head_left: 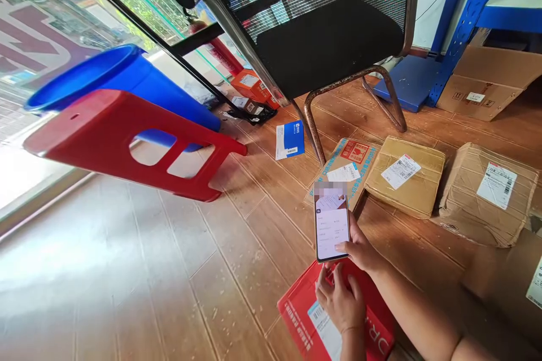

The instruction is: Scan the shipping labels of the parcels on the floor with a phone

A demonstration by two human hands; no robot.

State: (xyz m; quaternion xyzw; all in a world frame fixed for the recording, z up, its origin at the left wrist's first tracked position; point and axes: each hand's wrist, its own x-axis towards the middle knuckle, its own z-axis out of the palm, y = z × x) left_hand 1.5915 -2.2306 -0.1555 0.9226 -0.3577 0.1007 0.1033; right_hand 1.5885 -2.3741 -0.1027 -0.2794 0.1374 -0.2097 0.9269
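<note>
1. While your right hand (359,248) held the phone (331,225) upright, its lit screen faced you, with your thumb across the lower right edge and your fingers wrapped behind the case.
2. You kept the phone just above the red parcel (302,307), which lay flat on the wooden floor (169,271) at the bottom of the view.
3. Your left hand (341,299) rested palm-down on that red parcel, fingers spread flat near its white label (326,324), directly below the phone and gripping nothing.
4. Beyond the phone you had a printed cardboard parcel (353,161) with a red sticker and a white label, lying under the leg of the black chair (326,39).
5. To its right you had a tan taped parcel (404,175), and further right a larger brown wrapped parcel (486,194), each bearing a barcode label and lying close beside one another.
6. A small blue and white box (290,140) lay on the floor left of the chair leg, apart from the others.
7. Well to your left, a red plastic stool (110,135) lay tipped on its side against a blue bin (127,76).
8. At the far right, you had an open cardboard box (486,82) beside a blue metal rack (461,17).
</note>
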